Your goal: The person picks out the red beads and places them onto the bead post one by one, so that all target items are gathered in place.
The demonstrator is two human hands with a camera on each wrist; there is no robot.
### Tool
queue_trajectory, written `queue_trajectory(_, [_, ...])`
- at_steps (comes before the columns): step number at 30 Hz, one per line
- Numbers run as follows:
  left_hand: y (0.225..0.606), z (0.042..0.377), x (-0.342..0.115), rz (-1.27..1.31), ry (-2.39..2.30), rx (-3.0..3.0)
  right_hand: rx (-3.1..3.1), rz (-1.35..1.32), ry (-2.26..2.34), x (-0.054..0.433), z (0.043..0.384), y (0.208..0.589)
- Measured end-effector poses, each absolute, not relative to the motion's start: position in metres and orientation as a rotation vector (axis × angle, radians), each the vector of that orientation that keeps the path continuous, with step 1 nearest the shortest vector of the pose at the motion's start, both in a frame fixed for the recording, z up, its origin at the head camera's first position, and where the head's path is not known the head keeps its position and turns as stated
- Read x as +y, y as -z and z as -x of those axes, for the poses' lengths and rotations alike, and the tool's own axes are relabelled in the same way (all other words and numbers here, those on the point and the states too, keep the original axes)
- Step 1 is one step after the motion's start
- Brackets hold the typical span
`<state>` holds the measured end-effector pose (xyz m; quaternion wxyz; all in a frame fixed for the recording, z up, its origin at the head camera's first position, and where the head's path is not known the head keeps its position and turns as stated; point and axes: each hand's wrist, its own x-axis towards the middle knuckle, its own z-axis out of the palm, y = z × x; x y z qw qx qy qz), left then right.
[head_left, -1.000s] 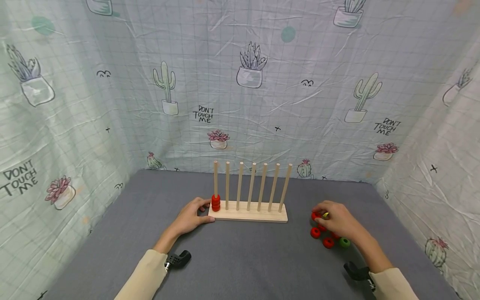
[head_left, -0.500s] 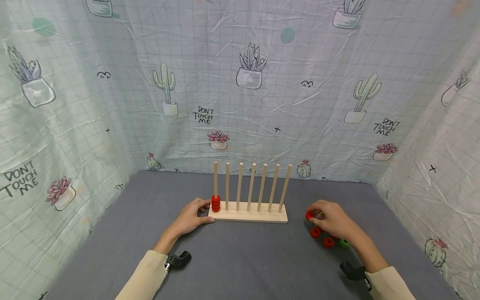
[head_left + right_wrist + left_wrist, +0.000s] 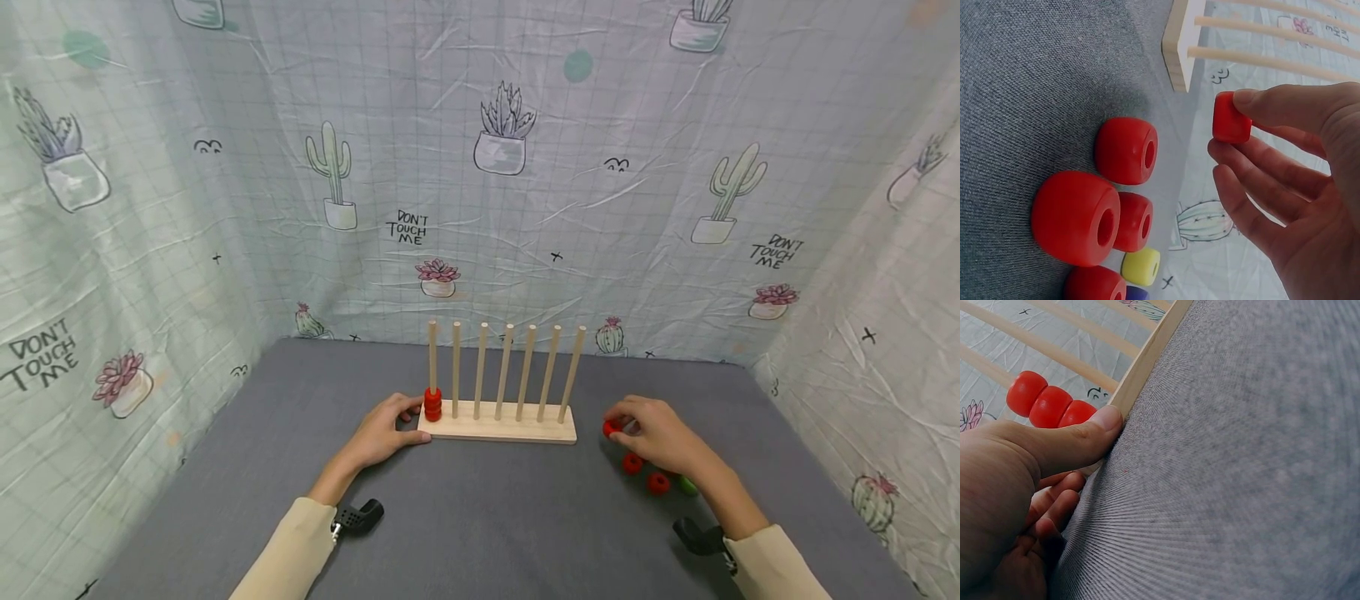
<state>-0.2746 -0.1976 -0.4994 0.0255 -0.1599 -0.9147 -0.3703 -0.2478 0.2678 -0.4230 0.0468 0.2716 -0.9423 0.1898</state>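
Across the table stands a wooden peg stand (image 3: 498, 428) with a row of upright pegs. Three red beads (image 3: 1050, 406) are stacked on its leftmost peg. My left hand (image 3: 381, 435) grips the stand's left end, thumb on the front edge and fingers round the far side. To the right of the stand, my right hand (image 3: 662, 435) pinches a red bead (image 3: 1230, 117) between thumb and fingers, raised off the table. Under and beside that hand lie loose beads: several red ones (image 3: 1075, 219), a yellow bead (image 3: 1141, 266), a partly hidden blue bead (image 3: 1137, 294) and a green bead (image 3: 687, 486).
A grey cloth (image 3: 510, 533) covers the table. Behind and on both sides hangs a pale curtain (image 3: 555, 192) printed with cacti. Dark wrist-camera mounts (image 3: 360, 518) stick out near both sleeves.
The right hand has lifted a red bead from the loose group and moved left toward the stand. The left hand has stayed at the stand's left end.
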Motion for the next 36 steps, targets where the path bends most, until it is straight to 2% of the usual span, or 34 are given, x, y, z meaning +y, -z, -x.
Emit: queue_trajectory(36, [0.501,0.275,-0.198,0.491,1.132,-2.832,-2.857,-0.920,-0.656,0.237,0.246,0.421])
